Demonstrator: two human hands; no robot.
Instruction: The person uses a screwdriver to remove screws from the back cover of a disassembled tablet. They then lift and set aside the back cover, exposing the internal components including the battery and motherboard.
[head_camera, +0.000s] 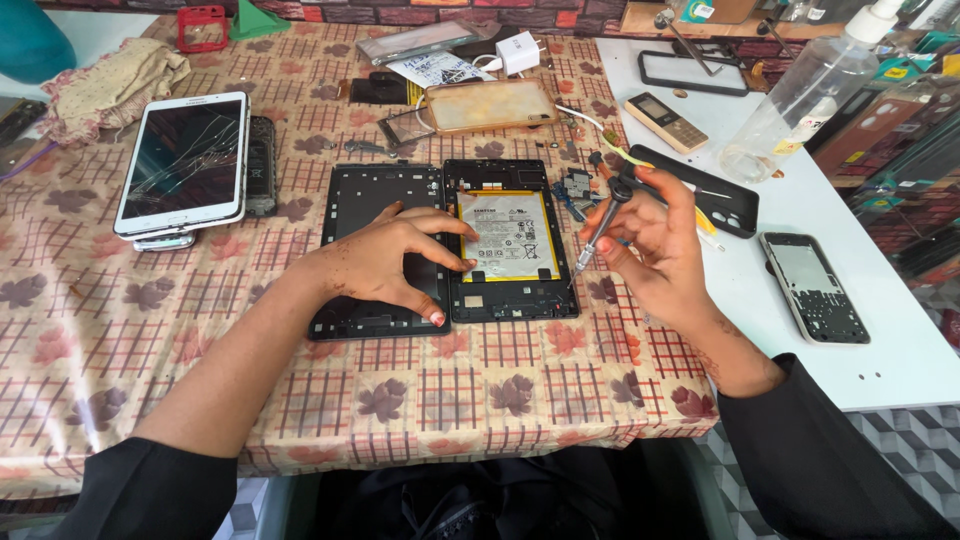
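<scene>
A table covered by a checked cloth (120, 330) with a leaf pattern is seen from above. On it, at the left, a white tablet (185, 160) with a cracked screen is laid. In the middle, an opened tablet (510, 240) is placed with its inside facing up, and its removed black back cover (375, 200) lies just beside it on the left. The back is already taken off, so the battery (508, 235) is uncovered, but it is still seated in the frame; the inner parts are not yet taken out, as far as can be judged.

The left hand (395, 260) is spread flat over the back cover, its fingertips touching the edge of the opened tablet; nothing is grasped by it. A small screwdriver (600, 225) is pinched by the right hand (655, 245), and its tip is pointed at the right edge of the opened tablet. Some small loose parts (575, 188) are lying near the top right corner.
</scene>
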